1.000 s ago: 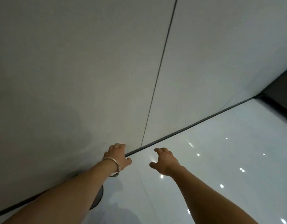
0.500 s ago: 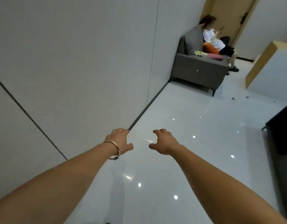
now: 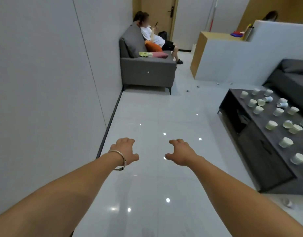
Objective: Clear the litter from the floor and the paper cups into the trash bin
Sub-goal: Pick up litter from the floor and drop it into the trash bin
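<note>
Both hands are out front, low over the floor (image 3: 147, 115) and holding nothing. The left hand (image 3: 125, 148) and right hand (image 3: 180, 153) are palm down with fingers loosely curled, thumbs pointing in at each other and a strip of bare tile between them. There's a silver bangle (image 3: 121, 159) on the left wrist. Off to the right of the right hand is a dark table (image 3: 260, 139), and that's where the paper cups (image 3: 271, 125) are, scattered all over the top, most standing and a few tipped on their sides. One squashed cup (image 3: 287, 203) lies on the tile by the table's near corner, out right of the right forearm. The litter (image 3: 197, 86) is way ahead of the hands, small grey scraps on the floor between the sofa (image 3: 147, 72) and a white counter (image 3: 232, 55). That sofa is straight ahead of the left hand, against the wall (image 3: 45, 82) that runs along the left arm's side. A person (image 3: 153, 35) sits on it holding up a phone. A second sofa (image 3: 292, 79) sits just beyond the table, far right.
</note>
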Action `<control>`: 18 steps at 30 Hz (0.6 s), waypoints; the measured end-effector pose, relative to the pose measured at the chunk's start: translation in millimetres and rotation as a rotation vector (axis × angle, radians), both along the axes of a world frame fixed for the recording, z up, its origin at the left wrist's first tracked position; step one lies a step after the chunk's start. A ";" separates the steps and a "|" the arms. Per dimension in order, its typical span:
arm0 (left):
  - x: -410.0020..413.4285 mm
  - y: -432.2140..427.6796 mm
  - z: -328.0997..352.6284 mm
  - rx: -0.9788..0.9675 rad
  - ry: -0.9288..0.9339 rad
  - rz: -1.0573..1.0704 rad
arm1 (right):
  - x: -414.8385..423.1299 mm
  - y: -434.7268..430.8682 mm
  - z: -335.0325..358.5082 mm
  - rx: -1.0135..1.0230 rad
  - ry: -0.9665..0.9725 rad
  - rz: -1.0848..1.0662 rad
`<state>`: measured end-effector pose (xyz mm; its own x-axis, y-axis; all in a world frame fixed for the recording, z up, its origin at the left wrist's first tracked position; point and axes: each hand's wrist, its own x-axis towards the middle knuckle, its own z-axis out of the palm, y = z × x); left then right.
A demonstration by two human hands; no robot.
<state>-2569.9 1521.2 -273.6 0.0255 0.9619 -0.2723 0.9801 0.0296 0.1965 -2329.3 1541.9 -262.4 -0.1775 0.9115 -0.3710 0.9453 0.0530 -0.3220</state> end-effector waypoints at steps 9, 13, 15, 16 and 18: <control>94.0 178.0 -7.9 -0.007 -0.006 -0.254 | 86.6 128.9 -17.0 -0.022 0.026 -0.218; 133.6 262.0 -3.3 0.001 -0.016 -0.280 | 120.9 215.7 -17.9 0.002 0.059 -0.233; 142.9 302.7 4.8 -0.007 -0.020 -0.255 | 132.5 255.5 -13.4 -0.018 0.046 -0.201; 146.2 323.1 7.8 0.003 -0.021 -0.233 | 138.2 276.0 -11.7 -0.015 0.041 -0.183; 152.9 361.6 12.7 0.026 -0.022 -0.193 | 150.0 316.8 -7.2 0.016 0.033 -0.171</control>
